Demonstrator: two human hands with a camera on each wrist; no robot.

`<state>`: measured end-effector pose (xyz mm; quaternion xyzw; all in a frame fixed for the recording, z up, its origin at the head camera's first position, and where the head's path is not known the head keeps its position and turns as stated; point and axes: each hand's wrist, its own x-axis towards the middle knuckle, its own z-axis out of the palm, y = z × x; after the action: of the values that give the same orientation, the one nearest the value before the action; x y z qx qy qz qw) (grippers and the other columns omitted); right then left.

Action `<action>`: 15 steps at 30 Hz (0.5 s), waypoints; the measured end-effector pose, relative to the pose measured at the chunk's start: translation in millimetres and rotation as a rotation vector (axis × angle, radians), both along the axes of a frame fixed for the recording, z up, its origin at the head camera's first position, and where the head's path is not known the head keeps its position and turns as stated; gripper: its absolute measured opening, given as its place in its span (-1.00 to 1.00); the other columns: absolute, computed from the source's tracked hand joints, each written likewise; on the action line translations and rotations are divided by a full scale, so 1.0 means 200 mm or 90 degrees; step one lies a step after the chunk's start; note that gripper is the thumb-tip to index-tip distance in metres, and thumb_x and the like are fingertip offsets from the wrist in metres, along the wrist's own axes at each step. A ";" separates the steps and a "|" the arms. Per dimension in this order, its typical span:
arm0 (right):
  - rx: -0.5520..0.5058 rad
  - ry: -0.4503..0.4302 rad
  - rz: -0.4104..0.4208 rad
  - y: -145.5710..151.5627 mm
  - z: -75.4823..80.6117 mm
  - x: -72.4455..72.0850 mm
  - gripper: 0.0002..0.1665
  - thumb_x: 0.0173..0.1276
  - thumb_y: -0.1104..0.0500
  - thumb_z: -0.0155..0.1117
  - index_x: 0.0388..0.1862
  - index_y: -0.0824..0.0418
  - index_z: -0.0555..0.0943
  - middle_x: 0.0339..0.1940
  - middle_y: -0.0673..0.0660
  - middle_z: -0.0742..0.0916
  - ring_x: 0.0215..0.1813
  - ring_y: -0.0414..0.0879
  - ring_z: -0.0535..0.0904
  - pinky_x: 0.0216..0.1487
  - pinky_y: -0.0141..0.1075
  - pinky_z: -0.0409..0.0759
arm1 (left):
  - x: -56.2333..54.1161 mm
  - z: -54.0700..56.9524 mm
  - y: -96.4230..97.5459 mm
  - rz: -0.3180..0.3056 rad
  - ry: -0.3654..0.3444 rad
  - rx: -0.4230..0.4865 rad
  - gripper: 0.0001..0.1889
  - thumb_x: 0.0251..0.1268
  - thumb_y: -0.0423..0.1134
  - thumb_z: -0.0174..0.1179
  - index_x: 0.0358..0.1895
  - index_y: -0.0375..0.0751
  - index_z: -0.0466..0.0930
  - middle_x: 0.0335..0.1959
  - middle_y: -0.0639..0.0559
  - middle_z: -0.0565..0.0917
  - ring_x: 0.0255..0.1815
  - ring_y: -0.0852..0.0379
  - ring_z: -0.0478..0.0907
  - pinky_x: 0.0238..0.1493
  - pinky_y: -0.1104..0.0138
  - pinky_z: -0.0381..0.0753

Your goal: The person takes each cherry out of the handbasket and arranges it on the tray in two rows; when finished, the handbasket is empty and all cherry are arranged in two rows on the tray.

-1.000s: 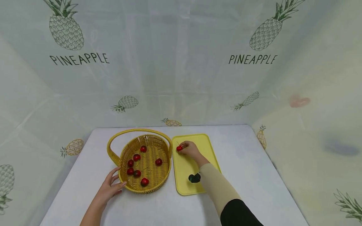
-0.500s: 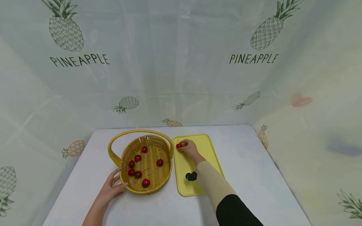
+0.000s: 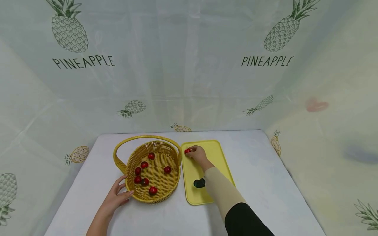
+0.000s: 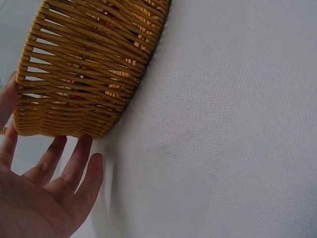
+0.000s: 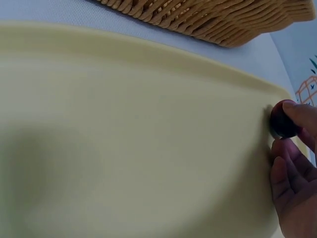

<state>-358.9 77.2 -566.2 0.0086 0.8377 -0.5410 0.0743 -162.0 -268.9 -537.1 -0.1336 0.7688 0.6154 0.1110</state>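
In the head view my right hand (image 3: 198, 155) pinches a red cherry (image 3: 187, 151) with a thin stem, low over the far left corner of a yellow tray (image 3: 193, 196). The right wrist view shows the dark side of that cherry (image 5: 283, 120) between thumb and fingers, close to the tray's surface. My left hand (image 3: 115, 196) rests spread against the near left side of a round yellow wicker basket (image 3: 160, 182). Its fingertips touch the woven wall (image 4: 84, 84) in the left wrist view. Several red cherries (image 3: 152, 190) lie scattered inside the basket.
The basket's tall handle (image 3: 147, 136) arches over its far side. Basket and tray stand side by side on a white-covered table (image 3: 260, 183). A dark heart-shaped patch (image 3: 199, 183) shows beside my right sleeve. A pineapple-print curtain (image 3: 189, 75) rises behind the table.
My right hand has shifted slightly toward the tray's far edge, with the cherry still pinched. The left hand stays against the basket, and the cherries inside it lie as before.
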 end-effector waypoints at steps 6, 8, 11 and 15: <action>0.006 -0.005 -0.001 0.00 0.00 -0.01 -0.61 0.23 0.27 0.44 0.02 0.39 0.63 -0.19 0.21 0.69 -0.43 -0.12 0.52 -0.40 -0.35 0.55 | 0.00 0.00 0.00 0.006 -0.005 0.000 -0.11 0.24 -0.24 0.35 0.52 -0.06 -0.05 0.42 -0.44 0.13 0.16 -0.19 0.51 -0.06 0.11 0.60; 0.004 -0.007 0.000 0.00 0.01 -0.01 -0.60 0.24 0.26 0.43 0.03 0.40 0.63 -0.18 0.22 0.68 -0.42 -0.12 0.52 -0.41 -0.35 0.54 | 0.00 0.00 0.00 0.007 -0.006 0.000 -0.11 0.24 -0.24 0.35 0.52 -0.06 -0.04 0.42 -0.44 0.12 0.17 -0.20 0.50 -0.05 0.11 0.60; 0.006 -0.010 0.001 0.00 0.01 -0.01 -0.59 0.24 0.26 0.43 0.05 0.39 0.63 -0.18 0.22 0.68 -0.42 -0.11 0.52 -0.41 -0.35 0.54 | 0.00 0.00 0.00 0.010 -0.008 0.002 -0.11 0.23 -0.24 0.36 0.52 -0.05 -0.03 0.43 -0.43 0.13 0.18 -0.20 0.49 -0.04 0.11 0.60; 0.013 -0.012 0.000 0.01 0.02 -0.01 -0.58 0.24 0.25 0.44 0.06 0.37 0.62 -0.19 0.21 0.68 -0.39 -0.11 0.53 -0.39 -0.35 0.55 | 0.00 0.00 0.00 0.005 -0.007 0.001 -0.10 0.25 -0.24 0.35 0.53 -0.06 -0.06 0.42 -0.45 0.12 0.18 -0.19 0.48 -0.04 0.09 0.60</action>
<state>-359.9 78.7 -562.9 0.0143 0.8426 -0.5320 0.0822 -162.2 -268.6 -536.6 -0.1396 0.7672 0.6158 0.1130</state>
